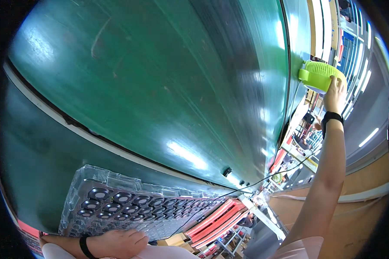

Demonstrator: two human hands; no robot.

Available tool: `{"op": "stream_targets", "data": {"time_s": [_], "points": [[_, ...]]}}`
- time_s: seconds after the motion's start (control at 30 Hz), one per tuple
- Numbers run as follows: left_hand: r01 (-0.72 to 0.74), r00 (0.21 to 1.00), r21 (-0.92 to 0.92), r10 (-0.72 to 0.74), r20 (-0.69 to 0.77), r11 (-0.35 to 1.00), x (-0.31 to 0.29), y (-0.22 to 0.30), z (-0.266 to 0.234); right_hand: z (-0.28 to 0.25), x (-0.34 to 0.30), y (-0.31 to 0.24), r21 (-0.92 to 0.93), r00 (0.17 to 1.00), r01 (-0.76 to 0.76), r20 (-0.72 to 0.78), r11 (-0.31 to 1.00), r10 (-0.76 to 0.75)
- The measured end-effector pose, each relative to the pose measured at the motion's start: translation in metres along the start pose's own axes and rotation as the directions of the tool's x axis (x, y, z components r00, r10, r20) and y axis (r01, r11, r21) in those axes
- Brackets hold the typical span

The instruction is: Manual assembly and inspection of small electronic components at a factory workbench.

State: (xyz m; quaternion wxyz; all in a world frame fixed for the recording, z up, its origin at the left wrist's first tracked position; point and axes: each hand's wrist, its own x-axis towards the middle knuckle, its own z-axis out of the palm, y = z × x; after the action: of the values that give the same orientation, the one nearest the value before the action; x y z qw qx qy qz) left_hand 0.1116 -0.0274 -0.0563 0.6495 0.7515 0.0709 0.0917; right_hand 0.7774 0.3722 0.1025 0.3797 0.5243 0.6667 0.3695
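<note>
My right hand (pixel 335 96) reaches far out at the upper right, its fingers closed on the edge of a lime-green rounded object (pixel 317 75) with a ribbed side, which looks like a small fan. The thing sits by the far edge of the green conveyor belt (pixel 160 86). Low on the left, my left hand (pixel 121 242) rests near my body with curled fingers; nothing shows in them, and the palm is hidden. Just beyond it stands a clear plastic tray (pixel 84 172) with rows of small round dark parts (pixel 123 197), each with a pale centre.
A pale rail (pixel 80 130) runs along the belt's near side. Small black pieces (pixel 227 172) lie at the belt's right end, and a black cable (pixel 270 176) crosses there. Red stacked strips (pixel 216 222) and cardboard boxes (pixel 176 241) stand past the tray. Other people work farther off.
</note>
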Motion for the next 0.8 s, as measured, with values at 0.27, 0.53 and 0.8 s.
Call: {"op": "stream_targets", "data": {"time_s": [0.27,0.53,0.8], "points": [[0.011,0.999,-0.040,-0.012,-0.047,0.999,-0.004,0.001,0.008,0.002,-0.039,-0.003,-0.151,0.999,0.037,0.031,0.988,-0.033],[0.043,0.998,-0.103,-0.039,0.041,0.994,-0.003,-0.001,0.009,0.009,-0.075,-0.005,-0.127,0.992,-0.008,0.124,0.992,0.023],[0.050,0.999,-0.048,-0.049,0.021,0.998,0.002,0.001,0.005,0.045,-0.105,0.003,-0.203,0.983,-0.007,0.176,0.979,0.044]]}}
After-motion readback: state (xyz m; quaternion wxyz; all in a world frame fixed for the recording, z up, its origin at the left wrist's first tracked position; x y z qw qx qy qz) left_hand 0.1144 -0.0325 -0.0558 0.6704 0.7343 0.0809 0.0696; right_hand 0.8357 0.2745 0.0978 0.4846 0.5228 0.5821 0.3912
